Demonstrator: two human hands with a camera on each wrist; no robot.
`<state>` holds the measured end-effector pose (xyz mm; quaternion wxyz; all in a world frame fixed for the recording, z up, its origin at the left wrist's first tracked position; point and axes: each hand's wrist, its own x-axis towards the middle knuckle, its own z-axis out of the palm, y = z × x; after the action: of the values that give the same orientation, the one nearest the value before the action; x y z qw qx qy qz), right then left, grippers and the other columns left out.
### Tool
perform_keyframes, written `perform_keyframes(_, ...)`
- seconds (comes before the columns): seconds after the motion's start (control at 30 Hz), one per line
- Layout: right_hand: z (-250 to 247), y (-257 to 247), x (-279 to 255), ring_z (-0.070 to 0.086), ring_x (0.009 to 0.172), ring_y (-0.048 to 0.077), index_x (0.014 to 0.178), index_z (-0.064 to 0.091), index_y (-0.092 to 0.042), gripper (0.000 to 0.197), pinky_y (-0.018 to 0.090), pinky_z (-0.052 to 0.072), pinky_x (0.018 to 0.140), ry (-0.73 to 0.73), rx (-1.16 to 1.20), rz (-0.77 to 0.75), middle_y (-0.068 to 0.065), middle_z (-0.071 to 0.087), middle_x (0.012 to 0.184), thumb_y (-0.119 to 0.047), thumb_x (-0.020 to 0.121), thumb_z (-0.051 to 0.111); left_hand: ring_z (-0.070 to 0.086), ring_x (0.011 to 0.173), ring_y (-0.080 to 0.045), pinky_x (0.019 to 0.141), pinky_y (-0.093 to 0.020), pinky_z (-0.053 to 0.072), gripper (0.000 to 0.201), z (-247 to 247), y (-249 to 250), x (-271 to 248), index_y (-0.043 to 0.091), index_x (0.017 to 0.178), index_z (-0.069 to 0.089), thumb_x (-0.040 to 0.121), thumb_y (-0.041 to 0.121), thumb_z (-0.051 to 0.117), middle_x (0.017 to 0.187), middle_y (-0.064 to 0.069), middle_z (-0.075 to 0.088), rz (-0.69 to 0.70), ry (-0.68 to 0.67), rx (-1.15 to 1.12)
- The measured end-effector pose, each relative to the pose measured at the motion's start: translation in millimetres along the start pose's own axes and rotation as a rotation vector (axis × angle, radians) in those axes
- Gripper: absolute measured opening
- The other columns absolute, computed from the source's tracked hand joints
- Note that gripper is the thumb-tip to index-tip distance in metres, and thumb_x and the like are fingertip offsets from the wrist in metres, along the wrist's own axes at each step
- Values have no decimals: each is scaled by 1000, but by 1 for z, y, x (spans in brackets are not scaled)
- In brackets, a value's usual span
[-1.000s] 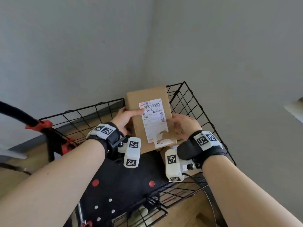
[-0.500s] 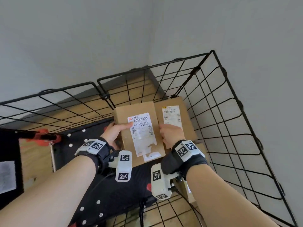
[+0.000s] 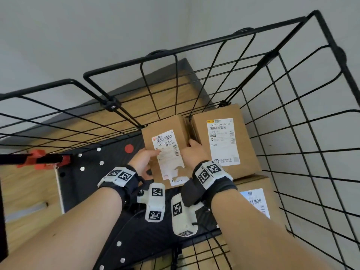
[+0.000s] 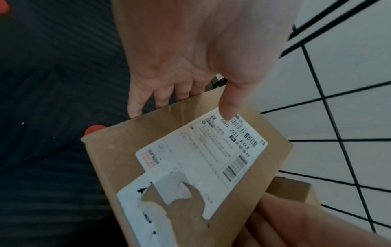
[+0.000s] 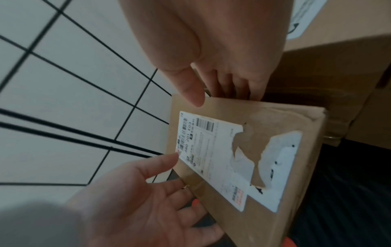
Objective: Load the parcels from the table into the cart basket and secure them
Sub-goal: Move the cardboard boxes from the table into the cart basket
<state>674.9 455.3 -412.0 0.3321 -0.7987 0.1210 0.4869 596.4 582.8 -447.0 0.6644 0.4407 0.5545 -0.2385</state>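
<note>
Parcel, small cardboard (image 3: pixel 165 151), torn white shipping label on its upper face (code reads 680 Z01 E03): held inside the wire cart basket (image 3: pixel 288 117), in the far corner above the black ribbed basket floor (image 3: pixel 148 238).
Left hand (image 3: pixel 143 159): thumb lies on the label, fingers wrap the parcel's left edge.
Right hand (image 3: pixel 191 152): fingers curl over the parcel's right edge, in the gap between it and the neighbouring carton.
Larger labelled carton (image 3: pixel 224 141): just right of the held parcel, resting on top of a third labelled carton (image 3: pixel 257 199).
Orange clamp (image 3: pixel 39 159): at the basket's left side.
Surroundings: wood-look floor (image 3: pixel 29 191), dark baseboard, plain pale walls.
</note>
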Motion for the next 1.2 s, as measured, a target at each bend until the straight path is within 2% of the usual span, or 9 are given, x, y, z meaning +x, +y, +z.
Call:
perform_keyframes(0.23, 9, 6, 12, 32, 138, 27, 148, 25, -11, 56, 31, 29, 108, 14, 43, 31, 6, 32, 152, -5, 94, 40, 48, 116, -27, 94, -51, 41, 35, -1, -3, 2, 25, 123, 57, 89, 18, 58, 121, -2, 57, -18, -40, -4)
perform_keyframes(0.43, 0, 12, 21, 42, 129, 29, 142, 36, -11, 46, 27, 35, 95, 7, 12, 44, 9, 43, 144, -9, 96, 38, 52, 116, -33, 99, -58, 41, 39, 22, 2, 14, 7, 126, 51, 88, 9, 56, 124, -16, 57, 21, -38, 4)
perform_keyframes(0.57, -1, 16, 20, 52, 107, 26, 100, 57, -9, 21, 24, 34, 79, -37, 45, 35, 7, 58, 117, -3, 94, 38, 49, 118, -30, 95, -56, 44, 36, 18, 3, 10, 9, 122, 55, 87, 12, 59, 127, -12, 56, -4, -26, 7)
perform_keyframes(0.63, -5, 15, 13, 50, 99, 24, 80, 54, -16, 27, 26, 38, 75, -30, 89, 39, 5, 55, 101, 0, 92, 37, 45, 116, -26, 80, -45, 49, 39, 18, 5, 3, 10, 126, 54, 88, 12, 58, 123, -8, 54, -9, -11, 19)
perform_keyframes(0.73, -17, 13, -4, 50, 118, 31, 121, 59, -7, 35, 36, 42, 96, -49, 150, 27, 11, 57, 124, 1, 94, 37, 41, 106, -24, 60, -35, 40, 40, 22, 10, -11, 11, 130, 52, 90, 10, 54, 101, -2, 53, 4, 17, 42)
perform_keyframes(0.8, -25, 11, -17, 46, 127, 31, 133, 51, -4, 40, 35, 37, 104, -57, 184, 21, 15, 51, 137, 2, 95, 37, 44, 108, -24, 58, -34, 39, 39, 25, 15, -28, 13, 131, 52, 91, 10, 49, 106, -2, 56, -4, 14, 32)
perform_keyframes(0.9, -33, 8, -40, 44, 131, 30, 133, 51, -4, 40, 36, 36, 109, -37, 214, -26, 17, 49, 139, 0, 95, 41, 48, 116, -23, 61, -33, 41, 37, 23, 23, -58, 14, 128, 55, 92, 14, 49, 128, -6, 54, 18, -26, 35)
perform_keyframes(1.07, -42, 1, -95, 48, 127, 33, 126, 57, -1, 36, 41, 38, 108, 44, 277, -71, 19, 53, 135, -1, 92, 48, 53, 110, -21, 86, -39, 42, 13, 11, 34, -111, 18, 100, 60, 94, 16, 49, 125, -6, 59, 110, -54, 33)
perform_keyframes(1.2, -51, -1, -153, 52, 123, 31, 123, 60, -4, 34, 37, 43, 104, 138, 425, -92, 16, 57, 131, 0, 91, 51, 54, 116, -22, 101, -44, 40, 22, 8, 43, -166, 14, 115, 58, 94, 18, 49, 120, -7, 62, 215, -109, 65)
